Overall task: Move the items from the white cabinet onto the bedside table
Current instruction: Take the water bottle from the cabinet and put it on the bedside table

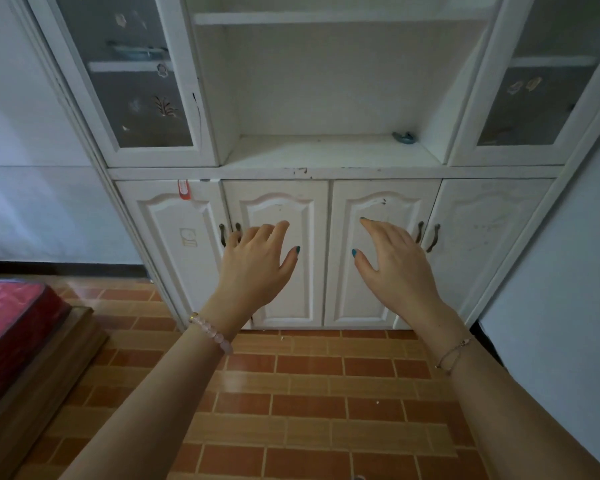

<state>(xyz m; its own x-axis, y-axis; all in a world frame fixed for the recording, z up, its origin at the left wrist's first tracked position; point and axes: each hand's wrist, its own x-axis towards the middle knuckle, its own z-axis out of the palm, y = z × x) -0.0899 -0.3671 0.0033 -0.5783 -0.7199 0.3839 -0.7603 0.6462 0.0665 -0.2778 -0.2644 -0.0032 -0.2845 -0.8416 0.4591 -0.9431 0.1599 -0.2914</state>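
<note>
item: small blue thing (404, 136) at the open shelf's back right corner in the white cabinet (326, 173) — the only loose piece I can see | hands: left hand (257, 268) and right hand (395, 268) spread, fingers relaxed, holding nothing, raised before the middle lower doors (291, 299) — I judge poised to reach | bedside table: out of view

White cabinet (326, 173), paint scuffed, four lower doors closed, glass doors flanking open middle shelf. Small blue item (404, 137) (shape unclear) lies on that shelf, near back right corner.
</note>
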